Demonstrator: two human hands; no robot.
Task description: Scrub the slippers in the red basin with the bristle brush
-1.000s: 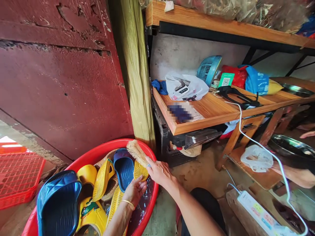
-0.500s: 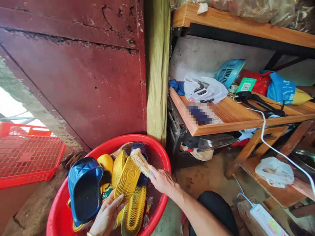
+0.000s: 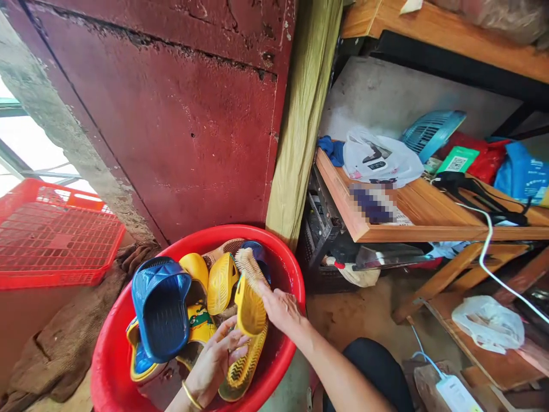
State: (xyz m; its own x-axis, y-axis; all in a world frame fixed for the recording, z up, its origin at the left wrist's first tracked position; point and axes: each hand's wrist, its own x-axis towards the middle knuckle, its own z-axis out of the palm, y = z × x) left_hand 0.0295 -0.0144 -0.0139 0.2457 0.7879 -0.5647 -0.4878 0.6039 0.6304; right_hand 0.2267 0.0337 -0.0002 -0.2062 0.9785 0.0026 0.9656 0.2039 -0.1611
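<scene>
My right hand point(image 3: 281, 309) is closed around a scrub brush point(image 3: 249, 266) with pale bristles, held over the red tub. A yellow slipper point(image 3: 252, 315) is tilted up just below the brush, and the fingers of my left hand point(image 3: 217, 355) are at its near edge, holding it. Beneath it lies another yellow slipper point(image 3: 242, 372), its zigzag-patterned sole facing up. To the left rests a large blue slipper point(image 3: 163, 312). Among the others are a yellow slipper point(image 3: 221, 283) and a yellow one with a green pattern point(image 3: 199, 323).
The red tub point(image 3: 100, 349) holds dark water and stands against a maroon door point(image 3: 193, 131). A red plastic crate point(image 3: 60, 240) is at left. Right of the tub is a wooden shelf point(image 3: 429, 232) with bags and a blue fan point(image 3: 433, 134). A power strip point(image 3: 457, 395) lies lower right.
The yellow slipper in my left hand has turned from showing its ridged sole to showing its inner side. The brush stays in my right hand. The camera view has shifted and tilted slightly.
</scene>
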